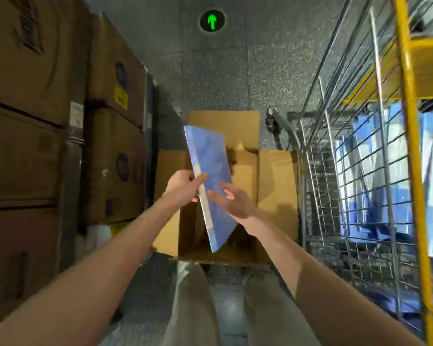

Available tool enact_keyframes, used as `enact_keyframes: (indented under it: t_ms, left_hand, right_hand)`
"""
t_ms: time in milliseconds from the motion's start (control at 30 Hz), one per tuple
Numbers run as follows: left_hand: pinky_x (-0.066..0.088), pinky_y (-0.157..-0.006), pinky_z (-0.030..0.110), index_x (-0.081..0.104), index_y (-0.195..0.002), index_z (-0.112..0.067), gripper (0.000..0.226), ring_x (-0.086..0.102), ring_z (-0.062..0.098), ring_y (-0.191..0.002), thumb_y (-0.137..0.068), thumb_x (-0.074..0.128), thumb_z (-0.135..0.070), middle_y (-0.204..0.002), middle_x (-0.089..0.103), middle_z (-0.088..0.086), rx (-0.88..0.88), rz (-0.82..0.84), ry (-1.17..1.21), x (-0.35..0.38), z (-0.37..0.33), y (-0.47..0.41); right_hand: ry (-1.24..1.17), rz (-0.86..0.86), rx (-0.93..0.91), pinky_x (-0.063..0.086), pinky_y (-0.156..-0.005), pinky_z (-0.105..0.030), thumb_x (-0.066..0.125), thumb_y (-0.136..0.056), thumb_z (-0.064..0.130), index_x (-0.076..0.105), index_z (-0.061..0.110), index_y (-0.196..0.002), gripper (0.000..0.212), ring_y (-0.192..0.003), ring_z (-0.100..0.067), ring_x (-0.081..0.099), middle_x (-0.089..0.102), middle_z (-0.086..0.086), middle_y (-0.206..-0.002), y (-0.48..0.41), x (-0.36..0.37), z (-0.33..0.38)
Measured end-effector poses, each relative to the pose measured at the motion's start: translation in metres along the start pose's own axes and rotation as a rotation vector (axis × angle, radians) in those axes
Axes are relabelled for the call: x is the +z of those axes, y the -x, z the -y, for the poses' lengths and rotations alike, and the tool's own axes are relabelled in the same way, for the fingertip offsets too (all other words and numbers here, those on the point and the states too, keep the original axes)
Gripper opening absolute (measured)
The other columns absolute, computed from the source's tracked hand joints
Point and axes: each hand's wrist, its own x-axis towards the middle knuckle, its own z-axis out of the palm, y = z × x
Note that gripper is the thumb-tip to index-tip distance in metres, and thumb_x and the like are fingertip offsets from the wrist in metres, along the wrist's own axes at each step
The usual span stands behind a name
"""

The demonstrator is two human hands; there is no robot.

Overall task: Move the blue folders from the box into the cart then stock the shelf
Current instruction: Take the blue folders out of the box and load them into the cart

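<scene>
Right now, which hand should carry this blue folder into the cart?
Right, probably. The cart stands on that side, and the right hand is open at the blue folder. The left hand pinches its spine but would cross over.

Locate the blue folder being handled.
The blue folder sits mid head view, over the open box, pinched by the left hand, cart to its right.

This was a shop stockroom or warehouse aisle. Sealed cardboard cartons (35,96) stood stacked high on one side. A wire cart (315,176) and yellow-framed shelving (410,121) stood opposite, and a green arrow (212,21) marked the speckled floor (235,71).
</scene>
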Motion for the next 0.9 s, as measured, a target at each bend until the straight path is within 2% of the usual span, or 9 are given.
enact_keyframes:
  t_ms: [67,200,367,433,500,567,667,767,900]
  left_hand:
    - [0.054,-0.049,0.025,0.059,-0.070,-0.011,0.037,0.064,0.013,-0.046,-0.099,0.063,-0.033,-0.060,0.063,0.005,0.022,-0.014,0.062,-0.021,-0.029,0.035]
    - [0.043,-0.036,0.018,0.055,-0.066,-0.009,0.039,0.056,0.004,-0.034,-0.101,0.061,-0.025,-0.057,0.058,0.008,0.072,-0.047,0.124,-0.053,-0.073,0.084]
    - [0.049,-0.043,0.022,0.065,-0.083,0.002,0.039,0.065,0.022,-0.060,-0.099,0.062,-0.034,-0.074,0.066,0.015,0.175,-0.050,0.168,-0.086,-0.119,0.131]
    - [0.060,-0.059,0.035,0.068,-0.090,0.002,0.040,0.071,0.029,-0.074,-0.098,0.062,-0.036,-0.084,0.071,0.018,0.223,0.000,0.170,-0.096,-0.131,0.147]
    - [0.060,-0.068,0.040,0.068,-0.082,0.000,0.039,0.071,0.028,-0.071,-0.100,0.060,-0.034,-0.080,0.071,0.018,0.295,0.056,0.112,-0.103,-0.142,0.166]
    - [0.055,-0.062,0.036,0.064,-0.079,-0.002,0.041,0.068,0.023,-0.059,-0.102,0.055,-0.035,-0.070,0.065,0.017,0.402,0.088,0.034,-0.109,-0.150,0.186]
    - [0.045,-0.054,0.027,0.066,-0.085,0.000,0.045,0.067,0.016,-0.057,-0.104,0.051,-0.037,-0.071,0.060,0.013,0.555,0.163,-0.051,-0.116,-0.157,0.221]
    - [0.043,-0.057,0.027,0.067,-0.101,0.008,0.044,0.066,0.021,-0.066,-0.105,0.050,-0.032,-0.083,0.066,0.009,0.671,0.240,-0.033,-0.119,-0.163,0.256]
    - [0.050,-0.063,0.034,0.068,-0.093,0.003,0.043,0.064,0.020,-0.060,-0.101,0.053,-0.037,-0.078,0.070,0.006,0.781,0.297,-0.107,-0.101,-0.166,0.290]
  right_hand:
    - [-0.050,-0.119,-0.144,0.050,-0.093,-0.026,0.061,-0.098,0.030,0.059,0.014,-0.135,0.040,-0.116,-0.022,0.061,0.061,-0.011,-0.128,0.028,0.003,0.021]
    - [0.069,-0.033,-0.148,0.035,-0.107,-0.026,0.072,-0.085,0.050,0.035,0.022,-0.154,0.083,-0.142,-0.018,0.039,0.042,0.001,-0.155,0.086,-0.006,0.063]
    - [0.293,-0.141,-0.285,0.046,-0.096,-0.031,0.064,-0.071,0.077,0.017,0.039,-0.157,0.105,-0.134,-0.022,0.050,0.051,0.002,-0.148,0.136,-0.016,0.108]
    - [0.430,-0.253,-0.344,0.045,-0.078,-0.032,0.056,-0.085,0.066,0.018,0.034,-0.157,0.088,-0.115,-0.029,0.061,0.064,-0.005,-0.129,0.156,-0.013,0.118]
    - [0.540,-0.386,-0.435,0.040,-0.066,-0.033,0.042,-0.101,0.049,0.026,0.025,-0.155,0.062,-0.095,-0.036,0.065,0.069,-0.014,-0.108,0.181,-0.007,0.124]
    - [0.581,-0.496,-0.491,0.046,-0.063,-0.039,0.033,-0.106,0.036,0.040,0.015,-0.145,0.044,-0.084,-0.039,0.065,0.068,-0.017,-0.095,0.204,-0.001,0.124]
    - [0.657,-0.671,-0.390,0.043,-0.067,-0.041,0.038,-0.103,0.019,0.052,0.007,-0.119,0.025,-0.093,-0.041,0.065,0.067,-0.019,-0.100,0.238,-0.006,0.127]
    - [0.457,-0.793,-0.355,0.044,-0.072,-0.041,0.038,-0.105,0.020,0.060,0.001,-0.103,0.029,-0.094,-0.042,0.063,0.067,-0.024,-0.100,0.286,-0.014,0.124]
    - [0.202,-0.995,-0.298,0.022,-0.060,-0.039,0.039,-0.104,0.017,0.050,0.008,-0.083,0.025,-0.072,-0.029,0.044,0.051,-0.009,-0.075,0.348,-0.021,0.109]
